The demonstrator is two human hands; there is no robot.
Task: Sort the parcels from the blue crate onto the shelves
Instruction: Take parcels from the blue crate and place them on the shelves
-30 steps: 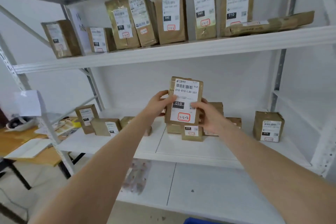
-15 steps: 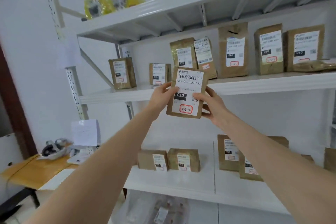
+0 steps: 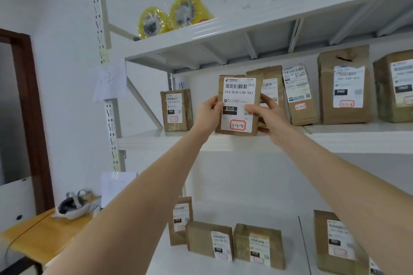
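Lifted higher, the parcel [image 3: 238,105] now sits at the middle shelf [image 3: 154,139] front edge. My left hand [image 3: 209,115] and right hand [image 3: 267,116] pinch its sides, keeping its front readable for me.

Parcel [image 3: 238,105]: brown paper, white label reading 010-010-L30-551, black 010 block, red-framed handwritten tag; upright, label forward; gripped at its side edges by left hand [image 3: 209,115] and right hand [image 3: 267,116], at the front lip of the middle shelf [image 3: 161,140].

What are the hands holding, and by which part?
A white-labelled brown paper parcel; left hand grips its left edge, right hand its right edge.
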